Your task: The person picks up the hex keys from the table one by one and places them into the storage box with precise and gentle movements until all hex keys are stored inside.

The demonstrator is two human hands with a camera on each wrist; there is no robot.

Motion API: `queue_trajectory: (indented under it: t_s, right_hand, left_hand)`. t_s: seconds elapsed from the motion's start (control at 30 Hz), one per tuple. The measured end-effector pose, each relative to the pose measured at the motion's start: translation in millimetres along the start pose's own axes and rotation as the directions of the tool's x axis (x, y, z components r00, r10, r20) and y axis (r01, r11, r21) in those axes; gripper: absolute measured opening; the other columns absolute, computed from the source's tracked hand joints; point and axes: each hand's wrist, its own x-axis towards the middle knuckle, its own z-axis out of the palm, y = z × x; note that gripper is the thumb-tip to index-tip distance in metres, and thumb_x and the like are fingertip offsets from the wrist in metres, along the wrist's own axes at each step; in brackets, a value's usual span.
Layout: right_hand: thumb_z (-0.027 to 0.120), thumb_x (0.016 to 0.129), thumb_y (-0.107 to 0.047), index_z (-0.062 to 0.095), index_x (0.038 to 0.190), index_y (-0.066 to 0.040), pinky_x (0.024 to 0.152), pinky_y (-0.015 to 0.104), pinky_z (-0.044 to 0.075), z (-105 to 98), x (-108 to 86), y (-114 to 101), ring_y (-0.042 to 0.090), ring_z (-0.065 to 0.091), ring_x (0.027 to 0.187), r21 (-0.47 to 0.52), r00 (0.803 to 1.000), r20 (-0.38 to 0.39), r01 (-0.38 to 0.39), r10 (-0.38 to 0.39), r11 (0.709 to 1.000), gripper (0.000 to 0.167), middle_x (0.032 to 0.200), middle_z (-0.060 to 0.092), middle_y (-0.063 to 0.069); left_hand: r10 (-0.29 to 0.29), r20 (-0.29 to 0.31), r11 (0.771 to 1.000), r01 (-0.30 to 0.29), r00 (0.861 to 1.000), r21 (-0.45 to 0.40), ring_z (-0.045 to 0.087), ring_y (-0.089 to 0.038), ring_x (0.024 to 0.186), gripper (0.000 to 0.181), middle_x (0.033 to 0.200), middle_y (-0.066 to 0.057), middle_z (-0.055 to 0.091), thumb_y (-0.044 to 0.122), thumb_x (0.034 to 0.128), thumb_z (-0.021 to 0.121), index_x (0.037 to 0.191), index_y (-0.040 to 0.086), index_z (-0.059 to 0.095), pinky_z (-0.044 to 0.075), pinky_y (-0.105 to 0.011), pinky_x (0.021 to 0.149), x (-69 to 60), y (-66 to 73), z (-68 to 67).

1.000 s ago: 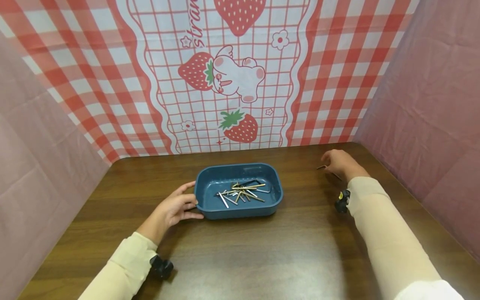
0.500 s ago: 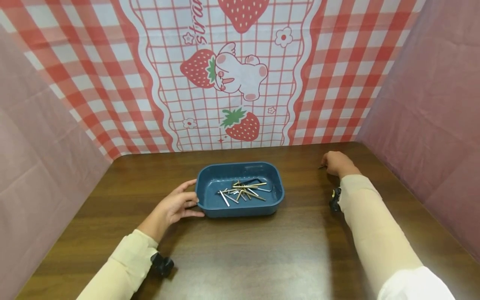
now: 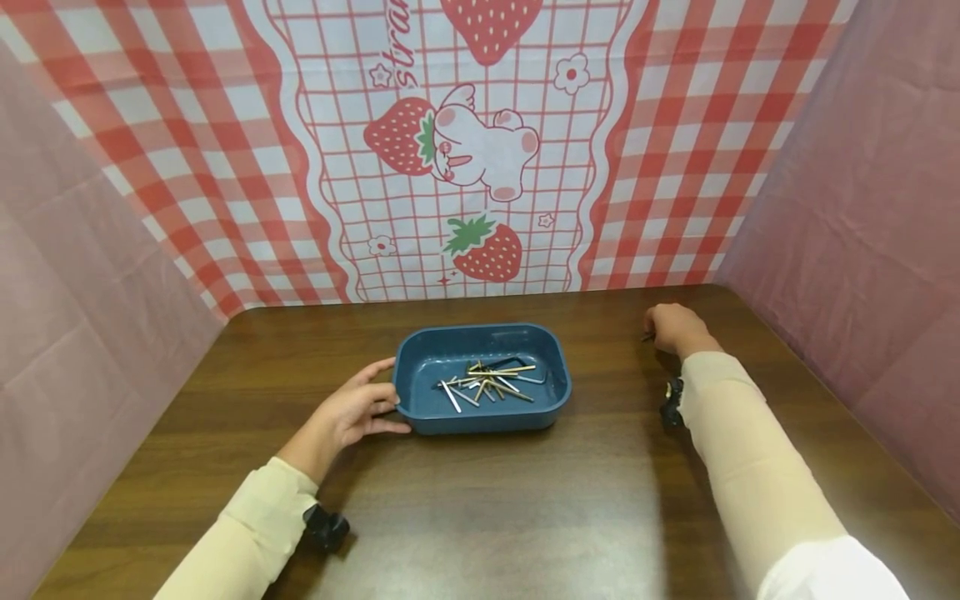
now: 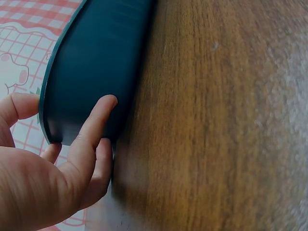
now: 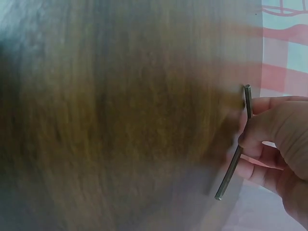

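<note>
My left hand (image 3: 348, 414) holds the left end of a blue rectangular tray (image 3: 480, 423), its fingers spread around the outer wall. The left wrist view has the fingers (image 4: 94, 122) against that wall and rim, with none seen inside. Inside the tray lies a loose heap of hex keys (image 3: 498, 385), silver, brassy and black. Far to the right, my right hand (image 3: 678, 327) is low over the table's back right part. Between thumb and fingers it pinches a dark metal hex key (image 5: 232, 169); its bend is hidden behind the thumb.
The brown wood-grain table (image 3: 480, 508) reaches back to a red-and-white strawberry cloth (image 3: 480, 150). Pink cloth sides stand at the left (image 3: 97, 275) and right (image 3: 855, 250). Small black devices (image 3: 326, 527) sit at both wrists.
My right hand has closed its fingers around the hex key, which showed more of its length earlier, and shifted slightly. The left hand stays on the tray. The head view has shifted a little.
</note>
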Motion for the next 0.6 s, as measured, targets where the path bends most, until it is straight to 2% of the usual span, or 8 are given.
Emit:
queue_trajectory:
  t_s: [0.2,0.4,0.6]
  right_hand:
    - [0.061,0.072,0.010,0.065,0.086,-0.003,0.069,0.053,0.051,-4.6,-1.0,-2.9,0.033,0.056,0.080,-0.022,0.999,-0.007,0.036,-0.036,0.999,0.019,0.087,0.063,0.015]
    - [0.059,0.072,0.012,0.065,0.087,-0.004,0.068,0.051,0.050,-8.9,-2.7,-7.0,0.031,0.055,0.079,-0.026,0.998,-0.027,0.061,-0.062,0.998,0.023,0.084,0.061,0.012]
    - [0.061,0.070,0.010,0.064,0.084,-0.004,0.066,0.048,0.050,-13.9,-8.6,-10.3,0.027,0.053,0.073,-0.026,0.990,-0.043,0.136,-0.137,0.990,0.020,0.078,0.060,0.008]
  left_hand:
    - [0.001,0.000,1.000,-0.001,1.000,0.001,0.058,-0.030,0.096,0.081,0.115,-0.023,0.049,-0.008,0.0782,0.049,0.152,0.013,0.025,0.056,-0.057,0.079,0.6,0.2,-0.6]
    - [0.001,-0.003,1.000,-0.001,1.000,0.003,0.058,-0.030,0.097,0.081,0.114,-0.023,0.049,-0.008,0.0782,0.049,0.152,0.013,0.026,0.055,-0.057,0.079,0.5,0.2,-0.9]
    - [0.002,-0.007,1.000,-0.002,1.000,0.000,0.059,-0.030,0.096,0.081,0.112,-0.022,0.050,-0.008,0.0780,0.049,0.152,0.013,0.025,0.056,-0.057,0.079,-0.1,-0.1,0.5]
